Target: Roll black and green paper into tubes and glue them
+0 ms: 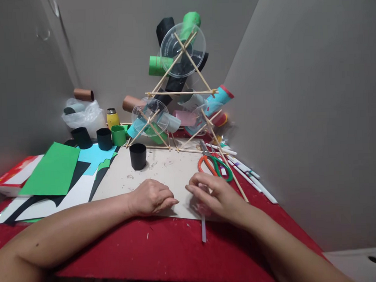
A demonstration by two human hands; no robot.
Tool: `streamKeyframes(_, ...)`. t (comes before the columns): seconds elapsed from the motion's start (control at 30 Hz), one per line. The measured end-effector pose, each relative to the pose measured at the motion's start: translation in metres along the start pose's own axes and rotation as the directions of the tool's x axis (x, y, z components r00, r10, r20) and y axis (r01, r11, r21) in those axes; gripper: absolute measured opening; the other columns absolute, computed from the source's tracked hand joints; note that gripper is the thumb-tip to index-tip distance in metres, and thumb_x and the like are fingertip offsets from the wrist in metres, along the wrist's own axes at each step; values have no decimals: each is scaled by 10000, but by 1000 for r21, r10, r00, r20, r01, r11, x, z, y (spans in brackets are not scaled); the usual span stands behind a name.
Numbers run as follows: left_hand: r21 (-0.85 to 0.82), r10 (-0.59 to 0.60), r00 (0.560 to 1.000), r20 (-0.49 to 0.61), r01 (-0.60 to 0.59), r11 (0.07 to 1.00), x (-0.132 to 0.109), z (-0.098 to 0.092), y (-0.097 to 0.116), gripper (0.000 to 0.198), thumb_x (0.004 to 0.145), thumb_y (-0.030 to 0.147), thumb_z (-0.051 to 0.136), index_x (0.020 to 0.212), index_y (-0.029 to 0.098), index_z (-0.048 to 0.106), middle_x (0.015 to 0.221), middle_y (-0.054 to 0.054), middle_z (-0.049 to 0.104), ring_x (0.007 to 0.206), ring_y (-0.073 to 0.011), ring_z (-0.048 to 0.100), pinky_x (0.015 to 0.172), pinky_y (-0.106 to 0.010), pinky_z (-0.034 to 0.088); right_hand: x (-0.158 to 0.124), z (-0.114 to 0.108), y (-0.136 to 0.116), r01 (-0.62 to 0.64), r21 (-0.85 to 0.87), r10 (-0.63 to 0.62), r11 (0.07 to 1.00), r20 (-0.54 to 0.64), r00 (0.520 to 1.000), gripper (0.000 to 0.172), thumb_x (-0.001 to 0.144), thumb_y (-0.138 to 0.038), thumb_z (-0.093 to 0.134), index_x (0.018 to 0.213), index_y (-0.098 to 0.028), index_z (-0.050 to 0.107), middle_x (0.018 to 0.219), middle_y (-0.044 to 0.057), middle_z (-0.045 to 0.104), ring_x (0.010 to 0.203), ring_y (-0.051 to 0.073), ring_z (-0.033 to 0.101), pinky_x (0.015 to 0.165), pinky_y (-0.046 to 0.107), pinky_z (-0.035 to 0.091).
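My left hand (153, 197) rests on the pale board (167, 169) with its fingers curled in; whatever may be inside them is hidden. Facing it, my right hand (213, 196) has bent fingers around a translucent pinkish piece, mostly covered by the hand. From under that hand a pale translucent stick (203, 229) sticks out over the red cloth. Just beyond the right hand lie scissors (207, 163) with orange and green handles. A black paper cup-like tube (138, 157) stands on the board past my left hand.
Behind stands a frame of wooden sticks (182, 92) bearing clear plastic lids (183, 49) and colored paper tubes. Colored paper sheets (52, 169) and a red box (16, 175) lie left. Several white markers (258, 183) lie right. Grey walls (314, 110) enclose the red-covered table (133, 251).
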State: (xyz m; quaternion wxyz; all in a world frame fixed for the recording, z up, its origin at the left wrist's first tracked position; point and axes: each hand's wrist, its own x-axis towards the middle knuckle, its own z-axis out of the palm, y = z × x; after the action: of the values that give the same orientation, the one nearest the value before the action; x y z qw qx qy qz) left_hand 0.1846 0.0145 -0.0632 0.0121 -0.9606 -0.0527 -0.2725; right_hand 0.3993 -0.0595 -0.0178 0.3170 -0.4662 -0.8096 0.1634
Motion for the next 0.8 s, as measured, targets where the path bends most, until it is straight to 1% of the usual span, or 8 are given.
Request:
streamKeyframes(0.07, -10, -35, 999, 2, 35, 999, 0, 2, 0, 405, 1009, 288, 316, 791, 153, 629, 639, -28, 657, 550, -124, 585, 538, -241, 414, -7, -17, 1, -68, -58, 69, 996, 5, 998, 188, 949, -285, 457, 817, -198, 561, 765, 27, 609, 708, 158, 560, 655, 280, 438)
streamKeyframes(0.13, -5, -69, 998, 5, 69, 998, -1, 5, -1, 356, 994, 265, 345, 801, 156, 624, 643, -23, 658, 548, -120, 585, 529, -236, 410, -19, -32, 2, -96, -138, 104, 986, 53, 993, 179, 952, -322, 470, 903, -204, 595, 877, 49, 654, 794, 175, 599, 719, 300, 462)
streamKeyframes(0.2, 11, -90, 996, 12, 90, 996, -2, 9, -1, 299, 971, 247, 378, 823, 160, 622, 635, -20, 651, 544, -119, 583, 518, -233, 404, -35, -40, 3, -123, -251, 149, 960, 87, 985, 208, 925, -384, 524, 999, -213, 614, 994, 70, 672, 862, 200, 625, 748, 322, 481)
streamKeyframes(0.3, 21, -88, 996, 14, 87, 996, -5, 13, -2, 241, 952, 233, 406, 863, 161, 619, 630, -19, 644, 545, -121, 586, 512, -231, 401, -56, -38, 6, -180, -405, 240, 896, 102, 965, 255, 885, -408, 578, 1045, -216, 630, 1037, 84, 682, 896, 236, 647, 745, 343, 502)
streamKeyframes(0.37, 22, -72, 997, 5, 72, 997, -6, 13, -3, 229, 947, 222, 412, 874, 160, 620, 630, -18, 643, 545, -123, 586, 507, -233, 398, -65, -30, 9, -196, -450, 280, 871, 129, 951, 214, 879, -371, 583, 1014, -215, 638, 994, 81, 686, 851, 234, 654, 712, 335, 504)
streamKeyframes(0.53, 46, -29, 1000, -2, 29, 998, -8, 10, -2, 246, 932, 196, 402, 854, 158, 633, 621, -18, 633, 533, -133, 580, 494, -247, 389, -69, -14, 14, -225, -417, 302, 881, 129, 945, 228, 952, -297, 435, 1046, -190, 613, 1020, 109, 673, 858, 221, 656, 743, 326, 505)
streamKeyframes(0.63, 57, -31, 999, -13, 31, 998, -8, 9, -1, 241, 929, 202, 414, 844, 163, 635, 612, -12, 628, 527, -130, 581, 489, -241, 383, -69, -11, 15, -204, -355, 267, 912, 139, 954, 237, 910, -198, 445, 1090, -172, 596, 1067, 122, 662, 921, 223, 643, 800, 329, 501)
streamKeyframes(0.8, 48, -48, 999, -25, 49, 998, -8, 10, 0, 233, 938, 219, 419, 865, 170, 635, 633, -14, 637, 534, -117, 588, 498, -224, 400, -77, -7, 18, -201, -313, 243, 928, 100, 965, 484, 778, -56, 461, 1240, -191, 510, 1199, 110, 611, 1065, 217, 606, 895, 344, 488)
